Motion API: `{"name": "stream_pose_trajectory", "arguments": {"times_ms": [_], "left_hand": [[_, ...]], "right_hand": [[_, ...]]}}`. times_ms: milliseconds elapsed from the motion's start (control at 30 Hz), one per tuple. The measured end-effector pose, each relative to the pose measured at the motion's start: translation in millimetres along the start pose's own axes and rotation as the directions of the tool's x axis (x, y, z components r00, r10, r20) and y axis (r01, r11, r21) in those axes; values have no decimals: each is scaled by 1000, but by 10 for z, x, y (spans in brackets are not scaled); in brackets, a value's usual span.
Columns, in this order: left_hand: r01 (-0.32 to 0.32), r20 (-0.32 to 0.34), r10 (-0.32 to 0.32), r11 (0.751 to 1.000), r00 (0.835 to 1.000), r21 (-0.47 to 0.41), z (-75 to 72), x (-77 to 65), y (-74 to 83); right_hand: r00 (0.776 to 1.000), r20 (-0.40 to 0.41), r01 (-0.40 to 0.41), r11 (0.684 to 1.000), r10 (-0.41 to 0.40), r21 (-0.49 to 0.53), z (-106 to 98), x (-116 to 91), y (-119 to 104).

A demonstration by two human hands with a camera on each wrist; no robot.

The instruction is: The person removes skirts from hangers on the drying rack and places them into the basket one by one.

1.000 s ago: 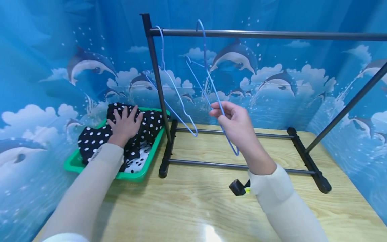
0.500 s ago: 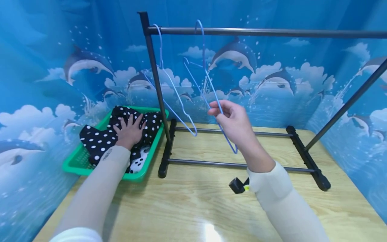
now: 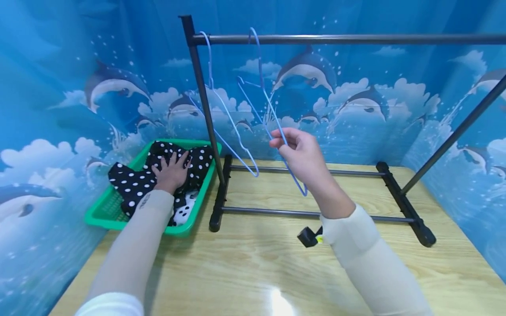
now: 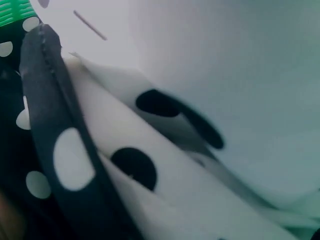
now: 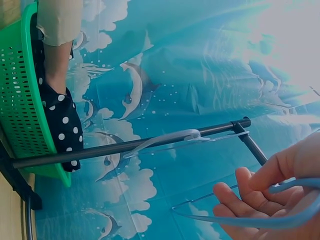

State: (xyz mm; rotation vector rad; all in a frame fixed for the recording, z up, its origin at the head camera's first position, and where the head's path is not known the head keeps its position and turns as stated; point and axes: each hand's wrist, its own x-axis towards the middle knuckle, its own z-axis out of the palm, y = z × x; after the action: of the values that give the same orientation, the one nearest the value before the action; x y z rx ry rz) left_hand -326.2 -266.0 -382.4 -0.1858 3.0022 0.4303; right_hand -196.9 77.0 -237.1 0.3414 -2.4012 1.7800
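My left hand (image 3: pixel 172 174) rests with spread fingers on a black garment with white polka dots (image 3: pixel 132 182), piled in a green basket (image 3: pixel 95 218). White cloth with black spots (image 3: pixel 184 212) shows beneath the pile and fills most of the left wrist view. Between thumb and fingers, my right hand (image 3: pixel 302 151) holds the side of a blue clothes hanger (image 3: pixel 270 104) whose hook is over the rack's top bar (image 3: pixel 356 39). The right wrist view shows its blue wire (image 5: pixel 215 220) across the fingers. A second blue hanger (image 3: pixel 233 121) hangs farther left, near the upright.
The black rack's left upright (image 3: pixel 201 83) rises just right of the basket. Two lower bars (image 3: pixel 272 212) join its feet on the wooden table (image 3: pixel 237 263). A small black object (image 3: pixel 307 237) shows beside the right sleeve. A blue dolphin-print curtain (image 3: pixel 356 87) stands behind.
The held hanger and my right hand have shifted slightly left, its hook sliding along the bar. My left hand has moved a little right and down, and the polka-dot garment has shifted with it.
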Motion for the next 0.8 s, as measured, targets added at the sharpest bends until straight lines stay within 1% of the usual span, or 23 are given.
{"name": "stream_pose_trajectory", "arguments": {"times_ms": [267, 500, 700, 767, 800], "left_hand": [[18, -26, -18, 999, 999, -29, 6, -5, -11], [42, -17, -43, 998, 999, -39, 21, -5, 3], [27, -22, -28, 998, 999, -55, 6, -15, -12], [10, -8, -10, 998, 1000, -65, -6, -17, -31], [13, -6, -13, 998, 1000, -68, -6, -18, -31]], "right_hand": [[1000, 21, -22, 1000, 22, 1, 76, 51, 11], [1000, 12, -19, 1000, 19, 16, 94, 56, 13], [1000, 5, -12, 1000, 12, 20, 140, 83, -4], [1000, 8, -15, 1000, 15, 15, 159, 91, -7], [1000, 11, -15, 1000, 15, 14, 168, 93, -8]]}}
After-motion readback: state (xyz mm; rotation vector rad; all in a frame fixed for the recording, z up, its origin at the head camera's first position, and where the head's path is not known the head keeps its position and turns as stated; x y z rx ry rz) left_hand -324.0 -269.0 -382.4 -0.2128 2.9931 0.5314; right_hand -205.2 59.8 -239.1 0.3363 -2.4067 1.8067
